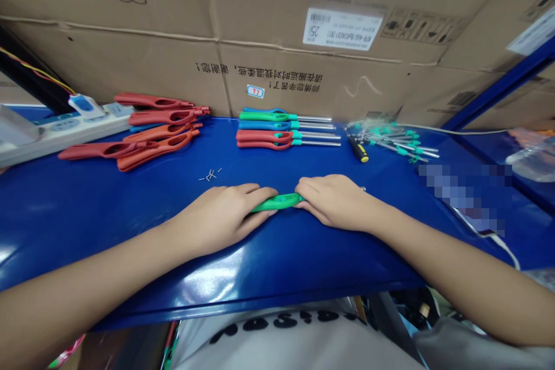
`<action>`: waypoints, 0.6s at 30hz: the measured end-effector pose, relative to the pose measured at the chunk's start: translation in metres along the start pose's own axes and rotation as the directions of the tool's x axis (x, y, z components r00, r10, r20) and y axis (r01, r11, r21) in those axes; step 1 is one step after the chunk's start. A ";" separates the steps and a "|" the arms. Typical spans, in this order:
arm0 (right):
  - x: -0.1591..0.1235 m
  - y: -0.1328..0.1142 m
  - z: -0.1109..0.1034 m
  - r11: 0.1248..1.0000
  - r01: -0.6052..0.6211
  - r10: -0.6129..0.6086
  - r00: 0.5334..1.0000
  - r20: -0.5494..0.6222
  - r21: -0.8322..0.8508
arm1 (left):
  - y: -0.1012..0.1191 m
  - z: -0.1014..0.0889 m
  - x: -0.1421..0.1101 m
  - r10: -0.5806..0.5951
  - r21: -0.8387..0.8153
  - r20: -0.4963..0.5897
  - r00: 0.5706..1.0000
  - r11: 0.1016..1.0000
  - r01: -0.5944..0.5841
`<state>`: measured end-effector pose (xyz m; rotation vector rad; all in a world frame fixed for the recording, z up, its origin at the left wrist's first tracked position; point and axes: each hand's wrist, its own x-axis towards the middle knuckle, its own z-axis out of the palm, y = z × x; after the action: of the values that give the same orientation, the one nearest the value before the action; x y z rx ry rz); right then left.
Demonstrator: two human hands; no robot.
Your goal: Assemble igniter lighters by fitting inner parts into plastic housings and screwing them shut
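Note:
A green plastic handle (277, 202) lies flat on the blue table (130, 219), held at both ends. My left hand (225, 214) covers its left end with fingers closed over it. Pressing down on its right end is my right hand (333, 199), fingers curled; a bit of metal shows past that hand. Several tiny screws (210, 174) lie just beyond my left hand.
Red handle halves (151, 133) are piled at the back left beside a white power strip (65, 127). Finished green, blue and red tools with metal rods (286, 130) lie at the back middle. Small teal-tipped metal parts (399, 141) and a screwdriver (359, 150) lie right. Cardboard boxes (277, 23) wall the back.

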<state>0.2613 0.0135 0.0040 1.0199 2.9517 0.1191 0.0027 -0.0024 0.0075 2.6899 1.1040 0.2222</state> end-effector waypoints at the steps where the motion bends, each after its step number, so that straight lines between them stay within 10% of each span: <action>1: 0.000 -0.001 0.000 1.000 0.012 -0.012 1.000 0.002 -0.016 | 0.000 -0.002 0.000 0.004 0.016 0.022 1.000 1.000 -0.004; 18: -0.002 -0.007 0.004 0.999 0.033 -0.032 0.999 -0.006 0.025 | -0.008 -0.022 -0.007 -0.025 -0.120 0.230 0.973 0.991 0.053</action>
<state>0.2586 0.0069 -0.0008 0.9754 2.9803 0.0848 -0.0122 0.0012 0.0259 2.5055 1.0359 -0.0240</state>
